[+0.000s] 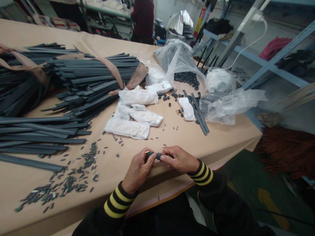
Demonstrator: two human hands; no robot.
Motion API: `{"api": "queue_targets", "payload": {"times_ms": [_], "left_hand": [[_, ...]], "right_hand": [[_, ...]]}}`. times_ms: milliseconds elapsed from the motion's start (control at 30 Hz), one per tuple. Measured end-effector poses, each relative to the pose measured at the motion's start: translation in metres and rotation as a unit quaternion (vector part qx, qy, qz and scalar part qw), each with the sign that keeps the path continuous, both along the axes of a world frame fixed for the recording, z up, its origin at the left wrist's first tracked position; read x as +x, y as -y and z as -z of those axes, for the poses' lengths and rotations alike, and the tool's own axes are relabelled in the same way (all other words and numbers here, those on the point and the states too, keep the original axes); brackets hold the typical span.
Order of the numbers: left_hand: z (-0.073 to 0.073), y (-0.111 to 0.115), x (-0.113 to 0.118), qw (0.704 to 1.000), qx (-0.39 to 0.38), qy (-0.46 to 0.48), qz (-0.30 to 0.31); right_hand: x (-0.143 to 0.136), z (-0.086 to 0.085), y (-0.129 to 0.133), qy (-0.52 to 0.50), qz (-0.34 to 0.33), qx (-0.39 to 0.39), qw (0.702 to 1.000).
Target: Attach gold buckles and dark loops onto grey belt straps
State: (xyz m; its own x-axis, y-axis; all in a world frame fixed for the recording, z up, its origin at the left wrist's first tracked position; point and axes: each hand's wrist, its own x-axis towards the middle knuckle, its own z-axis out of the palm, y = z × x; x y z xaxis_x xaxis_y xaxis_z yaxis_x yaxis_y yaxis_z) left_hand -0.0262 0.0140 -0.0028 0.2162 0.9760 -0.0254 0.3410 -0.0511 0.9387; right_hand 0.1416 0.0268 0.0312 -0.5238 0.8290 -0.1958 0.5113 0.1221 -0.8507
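Observation:
Close to the table's near edge, my left hand [138, 168] and my right hand [178, 158] meet over a small dark grey ringed piece [158, 156]. It looks like several strap loops lined up, and gold-coloured metal [147, 153] shows at its left end. Left thumb and fingers pinch the metal end, partly covering it. From the other side, my right thumb and fingertips are closed on the ringed end. Just beyond my hands lie white wrapped packets [128, 128] and a few tiny dark bits on the brown table covering [169, 137].
Bundles of dark strips [98, 77] tied with cloth lie left, with loose strips [36, 134] nearer. Small cut pieces [69, 183] are scattered front left. A clear bag [176, 59] spills dark loops [187, 79]. Shelving [268, 65] stands right; a person [143, 19] is behind.

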Motion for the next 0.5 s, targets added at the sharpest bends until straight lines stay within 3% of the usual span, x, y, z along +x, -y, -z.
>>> {"api": "queue_targets", "payload": {"times_ms": [167,300,367,500], "left_hand": [[0.0071,0.0021,0.0018,1.0,0.01,-0.008,-0.025],[0.0078,0.0032,-0.0025,0.998,-0.013,0.0,0.068],[0.0056,0.0043,-0.0033,0.996,-0.014,-0.004,0.083],[0.0035,0.0054,-0.0041,0.999,-0.009,-0.003,0.049]], "right_hand": [[0.0025,0.0093,-0.0009,-0.033,0.008,-0.025,0.999],[0.007,0.0106,-0.0011,-0.029,-0.014,-0.083,0.996],[0.0068,0.0097,-0.0023,-0.002,-0.014,-0.063,0.998],[0.0039,0.0104,-0.0055,0.035,-0.03,-0.01,0.999]]}}
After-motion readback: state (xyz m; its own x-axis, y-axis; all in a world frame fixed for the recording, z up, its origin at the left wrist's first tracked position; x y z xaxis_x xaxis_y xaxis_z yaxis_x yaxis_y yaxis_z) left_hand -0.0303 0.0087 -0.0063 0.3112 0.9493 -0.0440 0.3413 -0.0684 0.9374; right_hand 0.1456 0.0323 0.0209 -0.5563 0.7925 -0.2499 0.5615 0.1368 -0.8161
